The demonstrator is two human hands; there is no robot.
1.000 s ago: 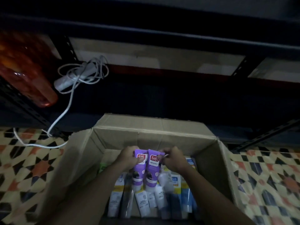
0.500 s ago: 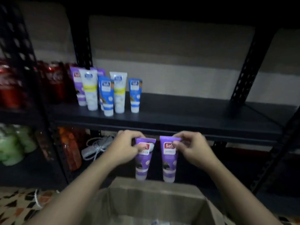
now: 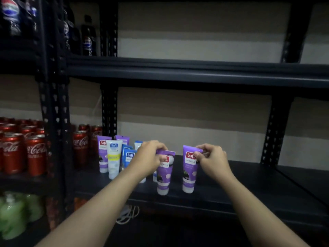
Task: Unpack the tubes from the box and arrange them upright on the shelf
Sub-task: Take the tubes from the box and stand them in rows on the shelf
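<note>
My left hand (image 3: 148, 157) pinches the top of a purple tube (image 3: 164, 177), cap down, at the front of the dark shelf (image 3: 249, 189). A second purple tube (image 3: 190, 170) hangs upright from my right hand (image 3: 211, 159), which pinches its top edge. Both caps are at or just above the shelf board; contact cannot be told. Behind my left hand stand several tubes, purple, white (image 3: 113, 160) and blue (image 3: 129, 155), upright on the same shelf. The box is out of view.
Red cola cans (image 3: 33, 154) fill the shelf bay to the left. Dark soda bottles (image 3: 87, 40) stand on the shelf above. Green items (image 3: 12, 214) sit lower left. A white cable (image 3: 127, 214) lies under the shelf. Black perforated posts (image 3: 55, 122) frame the bays.
Both hands have lifted the two purple tubes from the box up to the shelf and forward, beside the standing tubes. The view rose with them, and the box dropped out of sight.
</note>
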